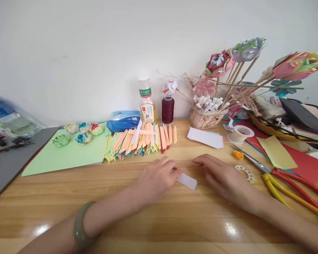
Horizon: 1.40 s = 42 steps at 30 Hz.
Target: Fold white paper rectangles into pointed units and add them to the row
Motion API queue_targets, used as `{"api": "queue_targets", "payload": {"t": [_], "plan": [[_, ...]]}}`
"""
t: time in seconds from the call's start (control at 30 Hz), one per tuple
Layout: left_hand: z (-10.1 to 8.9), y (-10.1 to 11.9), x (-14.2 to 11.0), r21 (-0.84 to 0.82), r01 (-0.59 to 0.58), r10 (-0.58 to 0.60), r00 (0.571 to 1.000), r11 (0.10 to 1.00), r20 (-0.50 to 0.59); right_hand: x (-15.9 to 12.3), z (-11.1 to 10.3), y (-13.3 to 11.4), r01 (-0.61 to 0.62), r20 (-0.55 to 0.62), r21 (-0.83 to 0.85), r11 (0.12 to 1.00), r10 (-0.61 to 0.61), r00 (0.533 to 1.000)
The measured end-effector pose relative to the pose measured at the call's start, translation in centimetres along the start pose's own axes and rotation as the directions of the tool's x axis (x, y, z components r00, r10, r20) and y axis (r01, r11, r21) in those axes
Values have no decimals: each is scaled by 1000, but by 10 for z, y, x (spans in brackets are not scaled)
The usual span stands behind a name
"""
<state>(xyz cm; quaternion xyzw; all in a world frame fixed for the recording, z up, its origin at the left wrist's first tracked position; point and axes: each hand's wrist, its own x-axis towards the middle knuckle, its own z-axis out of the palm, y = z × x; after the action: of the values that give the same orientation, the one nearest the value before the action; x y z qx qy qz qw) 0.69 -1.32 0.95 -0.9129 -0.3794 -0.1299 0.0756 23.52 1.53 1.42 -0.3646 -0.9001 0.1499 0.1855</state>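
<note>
Head-worn view, forward and down

Clear tabletop [161, 222] at near centre, folded strips [137, 141] behind, scissors [261, 165] blocking right

- And there's the maroon thread spool [168, 111], standing upright by the wall!
- Just left of the spool, a white-capped clear bottle [145, 92] with a green label.
- Beyond that, left of the spool again, a blue packet [124, 121].
- Well left of the spool, a pale green sheet [66, 160], and five crumpled paper flowers [83, 138] sit on it!
- Right of the spool, a basket [205, 120] packed with white-capped markers [209, 103], stemmed paper blooms [248, 50] towering above.
- Farther right of the spool, and nearer us, a white ribbon roll [240, 134], then red-handled scissors [275, 172]!
</note>
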Motion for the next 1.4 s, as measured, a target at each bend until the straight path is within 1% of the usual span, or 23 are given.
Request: {"api": "queue_targets", "payload": {"t": [0.07,0.13,0.3,0.4,0.53,0.67,0.73,0.8,0.87,0.97,1.1,1.17,1.3,1.4], "plan": [[3,-2,-1,-6,-56,56,996,998,-71,1,0,-1,68,18,68,995,-69,997],[5,-5,-1,-20,-100,97,989,995,-115,2,1,-5,150,35,116,982,-155,987],[13,-16,1,-77,-146,136,983,986,-122,7,8,-15,350,74,109,930,-358,931],[16,-22,2,-107,-150,134,981,983,-139,11,11,-19,408,52,37,912,-409,911],[16,-27,1,-145,-172,149,976,974,-158,17,16,-23,432,11,-139,891,-435,900],[11,-28,-5,-223,-170,132,975,960,-178,19,20,-24,478,14,-213,852,-487,873],[8,-24,-10,-232,-144,97,974,962,-205,18,22,-24,472,21,-235,849,-482,876],[6,-19,-16,-200,-136,82,963,970,-256,16,23,-24,451,36,-249,857,-457,889],[7,-14,-22,-135,-163,117,946,977,-302,15,24,-26,415,50,-266,870,-418,907],[9,-9,-30,-49,-198,173,933,979,-316,18,26,-28,361,81,-269,893,-352,932],[10,-10,-34,-50,-171,146,934,984,-326,26,27,-28,335,119,-173,926,-318,941],[8,-11,-34,-61,-175,146,934,983,-326,28,25,-27,319,122,-118,940,-306,944],[6,-10,-36,-54,-196,172,939,979,-298,25,22,-24,293,102,-25,956,-289,952],[6,-8,-39,-19,-228,213,932,973,-292,24,24,-23,215,81,59,975,-219,972]]}}
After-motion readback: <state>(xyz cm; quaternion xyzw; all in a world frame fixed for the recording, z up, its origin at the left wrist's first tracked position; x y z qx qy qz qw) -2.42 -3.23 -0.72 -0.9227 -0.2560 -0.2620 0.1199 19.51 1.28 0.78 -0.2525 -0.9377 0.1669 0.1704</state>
